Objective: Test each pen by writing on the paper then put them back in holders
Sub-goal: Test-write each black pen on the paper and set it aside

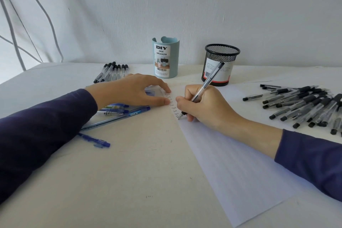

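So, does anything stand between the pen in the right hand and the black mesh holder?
Nothing visible does. The right hand grips the pen, tip on the paper; the mesh holder stands just behind that hand, its top open, with only paper and bare table between.

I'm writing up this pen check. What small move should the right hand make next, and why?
Probably finish the word: the right hand grips the black pen with its tip on the paper, ending a column of "Test" entries, while the left hand presses its edge.
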Demonstrator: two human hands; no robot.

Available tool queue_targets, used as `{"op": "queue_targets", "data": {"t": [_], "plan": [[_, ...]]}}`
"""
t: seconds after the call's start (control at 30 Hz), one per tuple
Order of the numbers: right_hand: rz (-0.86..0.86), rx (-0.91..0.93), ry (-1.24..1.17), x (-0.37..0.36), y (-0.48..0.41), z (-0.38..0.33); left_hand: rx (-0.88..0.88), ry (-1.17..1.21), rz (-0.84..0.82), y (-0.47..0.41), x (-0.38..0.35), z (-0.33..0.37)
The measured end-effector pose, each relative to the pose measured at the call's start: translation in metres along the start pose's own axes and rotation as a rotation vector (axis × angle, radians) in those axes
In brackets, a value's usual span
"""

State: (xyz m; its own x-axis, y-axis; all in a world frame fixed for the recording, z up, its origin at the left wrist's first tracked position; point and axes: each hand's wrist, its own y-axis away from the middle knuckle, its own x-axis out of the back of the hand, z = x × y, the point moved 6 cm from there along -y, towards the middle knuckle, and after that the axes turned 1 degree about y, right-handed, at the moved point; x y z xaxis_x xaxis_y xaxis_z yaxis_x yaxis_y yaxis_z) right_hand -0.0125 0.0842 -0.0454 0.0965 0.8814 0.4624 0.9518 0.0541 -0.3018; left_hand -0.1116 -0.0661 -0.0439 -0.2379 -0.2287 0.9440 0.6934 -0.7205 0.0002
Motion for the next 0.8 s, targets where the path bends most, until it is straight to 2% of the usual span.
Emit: {"op": "queue_targets", "data": {"t": [0.8], "plan": [[0.025, -0.007, 0.009, 0.0027, -0.0007, 0.0009, -0.02, 0.013, -0.001, -0.0013, -0.0016, -0.0004]]}}
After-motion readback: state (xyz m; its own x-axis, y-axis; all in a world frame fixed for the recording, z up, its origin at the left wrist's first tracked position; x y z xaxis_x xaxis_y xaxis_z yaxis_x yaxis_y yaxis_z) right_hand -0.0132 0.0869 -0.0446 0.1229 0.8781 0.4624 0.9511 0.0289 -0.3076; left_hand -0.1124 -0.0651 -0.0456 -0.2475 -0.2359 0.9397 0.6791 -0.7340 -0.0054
